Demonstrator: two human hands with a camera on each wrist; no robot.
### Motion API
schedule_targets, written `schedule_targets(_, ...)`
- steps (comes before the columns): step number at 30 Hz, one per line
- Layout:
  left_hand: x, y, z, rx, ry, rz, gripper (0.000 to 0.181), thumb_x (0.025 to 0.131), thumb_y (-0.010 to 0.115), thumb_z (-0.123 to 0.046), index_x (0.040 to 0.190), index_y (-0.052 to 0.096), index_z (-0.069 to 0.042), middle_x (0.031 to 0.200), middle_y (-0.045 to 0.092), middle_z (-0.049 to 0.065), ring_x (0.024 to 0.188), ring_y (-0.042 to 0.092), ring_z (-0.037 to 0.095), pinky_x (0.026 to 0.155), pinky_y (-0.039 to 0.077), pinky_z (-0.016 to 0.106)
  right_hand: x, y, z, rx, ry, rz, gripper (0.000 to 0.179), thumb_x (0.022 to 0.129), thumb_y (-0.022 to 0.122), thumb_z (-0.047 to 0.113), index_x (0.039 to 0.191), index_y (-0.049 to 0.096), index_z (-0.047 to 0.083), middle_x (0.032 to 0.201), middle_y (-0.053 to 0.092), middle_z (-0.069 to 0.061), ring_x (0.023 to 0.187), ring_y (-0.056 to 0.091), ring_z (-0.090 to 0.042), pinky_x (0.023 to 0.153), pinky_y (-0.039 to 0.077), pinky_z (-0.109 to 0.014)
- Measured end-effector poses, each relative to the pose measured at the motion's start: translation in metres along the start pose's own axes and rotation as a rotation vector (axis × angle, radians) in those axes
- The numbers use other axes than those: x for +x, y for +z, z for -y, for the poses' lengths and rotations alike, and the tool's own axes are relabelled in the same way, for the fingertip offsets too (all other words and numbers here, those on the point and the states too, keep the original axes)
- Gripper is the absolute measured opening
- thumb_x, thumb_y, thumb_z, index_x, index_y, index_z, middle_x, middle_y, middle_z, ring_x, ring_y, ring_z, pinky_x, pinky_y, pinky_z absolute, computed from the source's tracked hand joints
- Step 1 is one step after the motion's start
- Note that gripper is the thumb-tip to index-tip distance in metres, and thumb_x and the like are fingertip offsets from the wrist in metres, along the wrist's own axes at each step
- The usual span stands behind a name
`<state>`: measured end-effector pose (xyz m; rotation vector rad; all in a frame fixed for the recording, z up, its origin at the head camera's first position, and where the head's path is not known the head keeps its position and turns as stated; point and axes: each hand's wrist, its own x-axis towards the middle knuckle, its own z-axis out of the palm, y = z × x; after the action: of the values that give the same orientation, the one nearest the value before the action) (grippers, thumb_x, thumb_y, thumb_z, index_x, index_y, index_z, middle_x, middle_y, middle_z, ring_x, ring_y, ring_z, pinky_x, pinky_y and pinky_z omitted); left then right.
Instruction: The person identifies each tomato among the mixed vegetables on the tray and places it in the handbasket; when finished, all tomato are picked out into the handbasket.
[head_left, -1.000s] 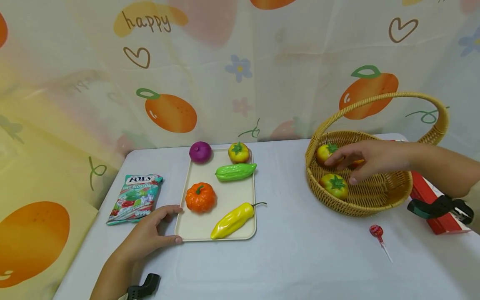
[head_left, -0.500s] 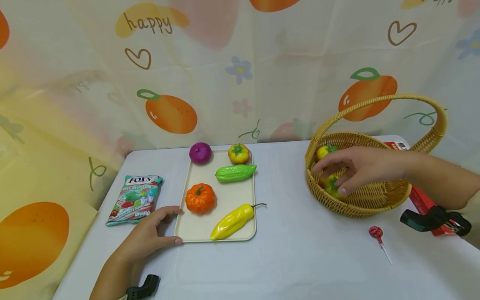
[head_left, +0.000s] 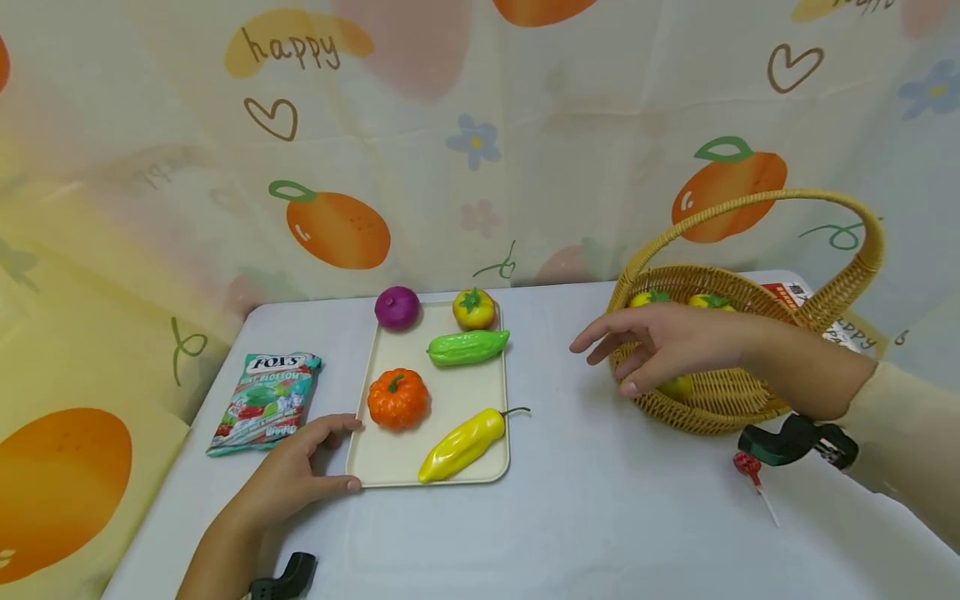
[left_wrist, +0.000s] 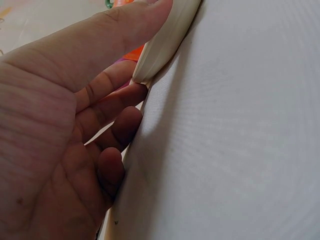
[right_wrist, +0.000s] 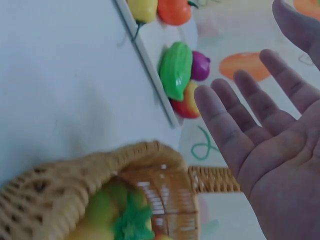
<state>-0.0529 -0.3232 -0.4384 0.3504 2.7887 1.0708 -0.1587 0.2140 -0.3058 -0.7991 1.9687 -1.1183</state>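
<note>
At the left side of a cream tray, my left hand touches the rim with its thumb and fingertips, which the left wrist view shows close up. On the tray lie an orange toy pumpkin, a yellow pepper, a green bitter melon, a purple onion and a yellow-red toy tomato. My right hand hovers over the left rim of a wicker basket, holding nothing, fingers apart. Similar toy tomatoes sit in the basket, partly hidden by that hand.
A Fox's candy bag lies left of the tray. In front of the basket is a red lollipop, near the right wrist's black camera. A red-and-white box shows behind the basket, whose tall handle arches upward.
My right hand has moved left, from above the inside of the basket to its left rim, still holding nothing. My left hand and the things on the tray stay put.
</note>
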Motion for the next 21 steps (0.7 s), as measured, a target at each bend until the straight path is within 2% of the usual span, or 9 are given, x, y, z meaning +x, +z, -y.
schedule_targets(5,0.002,0.000,0.000,0.000,-0.005,0.004,0.075,0.075,0.099,-0.038,0.140,0.064,-0.024,0.124,0.065,-0.005,0.113,0.053,0.021,0.098,0.049,0.029,0.014,0.005,-0.004,-0.010,-0.061,-0.013,0.060,0.096,0.083,0.017,0.150,0.057,0.014,0.151,0.056,-0.015,0.132,0.062,-0.033,0.099,0.058,-0.037)
schedule_targets(21,0.002,0.002,0.002,0.019,-0.016,0.002,0.077,0.073,0.100,-0.040,0.139,0.064,-0.023,0.124,0.066,-0.005,0.112,0.054,0.021,0.097,0.048,0.027,0.062,0.012,-0.003,-0.013,-0.093,-0.104,0.061,0.095,0.085,0.022,0.150,0.057,0.017,0.152,0.057,-0.003,0.142,0.054,-0.031,0.106,0.054,-0.040)
